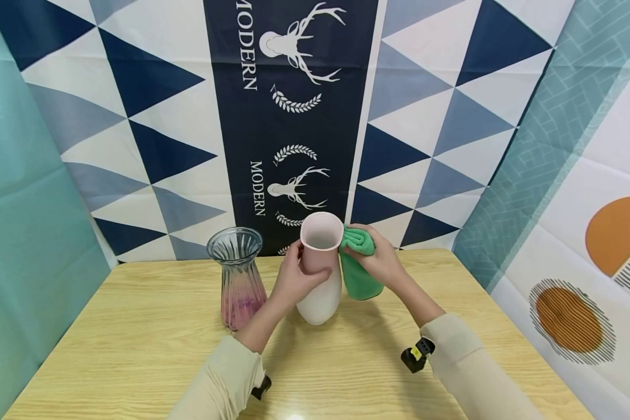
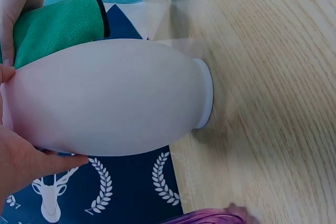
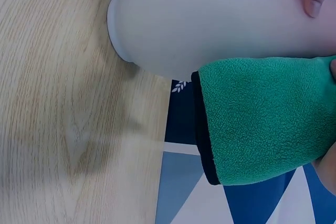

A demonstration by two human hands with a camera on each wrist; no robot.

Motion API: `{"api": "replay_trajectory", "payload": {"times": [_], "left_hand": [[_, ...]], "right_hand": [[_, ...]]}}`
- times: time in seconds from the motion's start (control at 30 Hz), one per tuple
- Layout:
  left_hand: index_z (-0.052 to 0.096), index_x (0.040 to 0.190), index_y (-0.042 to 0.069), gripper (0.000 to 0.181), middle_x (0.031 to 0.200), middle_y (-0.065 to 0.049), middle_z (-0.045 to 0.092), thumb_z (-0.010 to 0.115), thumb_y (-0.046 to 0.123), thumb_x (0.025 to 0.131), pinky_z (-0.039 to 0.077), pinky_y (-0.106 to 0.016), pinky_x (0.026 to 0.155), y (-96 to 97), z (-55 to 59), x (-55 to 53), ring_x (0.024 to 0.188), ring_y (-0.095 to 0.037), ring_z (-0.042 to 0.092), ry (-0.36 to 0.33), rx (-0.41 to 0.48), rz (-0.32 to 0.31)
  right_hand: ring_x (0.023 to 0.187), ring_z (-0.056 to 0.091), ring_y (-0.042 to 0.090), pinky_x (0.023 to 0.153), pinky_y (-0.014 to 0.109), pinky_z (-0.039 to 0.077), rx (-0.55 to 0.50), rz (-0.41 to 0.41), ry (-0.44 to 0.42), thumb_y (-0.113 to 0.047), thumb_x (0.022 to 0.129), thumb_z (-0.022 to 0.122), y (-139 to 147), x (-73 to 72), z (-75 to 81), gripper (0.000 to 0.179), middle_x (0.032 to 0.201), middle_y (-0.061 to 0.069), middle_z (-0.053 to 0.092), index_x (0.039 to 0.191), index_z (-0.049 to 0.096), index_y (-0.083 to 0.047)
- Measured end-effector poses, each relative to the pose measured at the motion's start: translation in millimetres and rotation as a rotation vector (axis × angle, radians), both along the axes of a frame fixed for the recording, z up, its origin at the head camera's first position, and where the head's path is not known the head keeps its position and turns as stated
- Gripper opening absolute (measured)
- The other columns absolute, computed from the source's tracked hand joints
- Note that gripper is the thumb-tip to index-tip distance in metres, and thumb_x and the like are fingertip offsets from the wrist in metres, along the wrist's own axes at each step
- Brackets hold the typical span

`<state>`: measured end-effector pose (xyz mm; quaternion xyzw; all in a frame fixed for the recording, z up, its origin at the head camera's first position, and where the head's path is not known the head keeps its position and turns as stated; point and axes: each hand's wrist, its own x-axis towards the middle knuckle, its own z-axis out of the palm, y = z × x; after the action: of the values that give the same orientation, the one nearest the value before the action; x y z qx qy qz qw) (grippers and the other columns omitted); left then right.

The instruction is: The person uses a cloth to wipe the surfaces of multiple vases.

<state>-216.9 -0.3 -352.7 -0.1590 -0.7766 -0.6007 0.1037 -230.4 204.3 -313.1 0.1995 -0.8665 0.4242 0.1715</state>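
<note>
A vase (image 1: 319, 291), pink at the mouth and fading to white below, stands on the table in the middle of the head view. My left hand (image 1: 299, 277) grips it around its upper part, thumb across the front. At the vase's right side my right hand (image 1: 380, 259) holds a folded green cloth (image 1: 361, 277), its rolled top right beside the rim. In the right wrist view the cloth (image 3: 268, 121) hangs down along the vase (image 3: 210, 19), showing a black edge. The left wrist view shows the white foot ring of the vase (image 2: 115, 98) at the tabletop.
A ribbed glass vase (image 1: 241, 291), blue-grey above and pink below, stands left of my left forearm. The wooden table (image 1: 136, 350) ends at a patterned backdrop (image 1: 294, 116) with deer heads and triangles. Hanging sheets flank both sides.
</note>
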Motion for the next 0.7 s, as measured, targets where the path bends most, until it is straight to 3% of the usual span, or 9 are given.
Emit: {"api": "replay_trajectory", "payload": {"times": [0.2,0.57,0.7], "left_hand": [[0.035,0.137,0.005,0.076,0.133,-0.013,0.047,0.076,0.016,0.074,0.042,-0.046,0.103,-4.2,-1.1,-4.8,0.122,-0.027,0.048,-0.003,0.012,-0.062],[0.036,0.138,0.005,0.076,0.132,-0.014,0.049,0.076,0.018,0.074,0.042,-0.048,0.102,-10.1,-0.4,-7.6,0.122,-0.029,0.048,-0.02,-0.033,-0.097],[0.034,0.139,0.004,0.077,0.134,-0.015,0.048,0.075,0.015,0.075,0.042,-0.05,0.102,-11.4,3.0,-7.2,0.123,-0.031,0.047,-0.037,-0.033,-0.119]], "right_hand": [[0.12,0.053,0.028,0.098,0.048,0.045,-0.009,0.04,-0.041,-0.018,0.083,0.072,-1,-0.6,-1.7,0.051,0.128,0.01,0.057,0.129,0.051,-0.015],[0.12,0.052,0.029,0.1,0.048,0.044,-0.045,0.104,-0.1,-0.015,0.084,0.07,3,-2.5,-11.4,0.052,0.13,0.012,0.056,0.132,0.049,-0.011],[0.121,0.05,0.033,0.101,0.05,0.043,-0.032,0.098,-0.122,-0.01,0.085,0.069,0,5.7,-5.2,0.052,0.131,0.017,0.054,0.132,0.048,-0.006]]}}
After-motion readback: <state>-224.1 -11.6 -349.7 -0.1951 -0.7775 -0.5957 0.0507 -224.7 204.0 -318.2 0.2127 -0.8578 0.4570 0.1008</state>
